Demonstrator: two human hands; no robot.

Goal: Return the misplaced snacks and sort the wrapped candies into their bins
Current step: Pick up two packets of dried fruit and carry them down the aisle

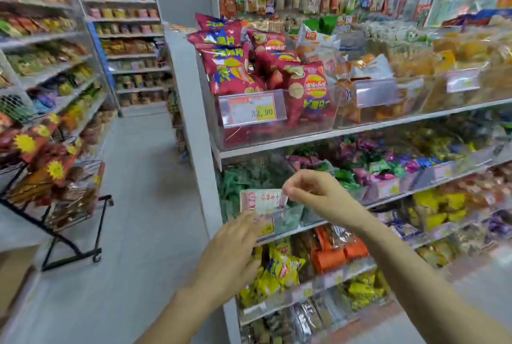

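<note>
The right hand [310,191] is curled, with thumb and forefinger closed together at the top right corner of the tag [260,202]. Through the blur I cannot tell whether they nip the tag itself or some small wrapped thing. The left hand [238,235] comes in from 7 o'clock with straight fingers. Its tips rest on the tag's lower edge and it holds nothing.

The tag hangs on the front of a clear bin [293,215] at the left end of a shelf [393,199], and the bin is heaped with green candies [241,180].

At 3 o'clock, the next bin holds mixed candies [371,166], pink, purple, blue and green together. At 12 o'clock, one shelf up, stand red chips [230,66]. At 6 o'clock, one shelf down, lie yellow bags [279,269]. At 9 o'clock, well apart across the aisle, is a wire rack [72,191] of more snacks.

I'd say the candy sorting is the step in hand, with both hands busy at the green bin's front, either dropping a piece in or squaring up its tag. If the right hand does hold a candy, the next move calls for lifting it over the bin's rim and letting go among the greens. After that, the green pieces lying in the mixed bin at 3 o'clock look like the next to pick out. They would need a fine pinch, as the wrappers look small and slick.
</note>
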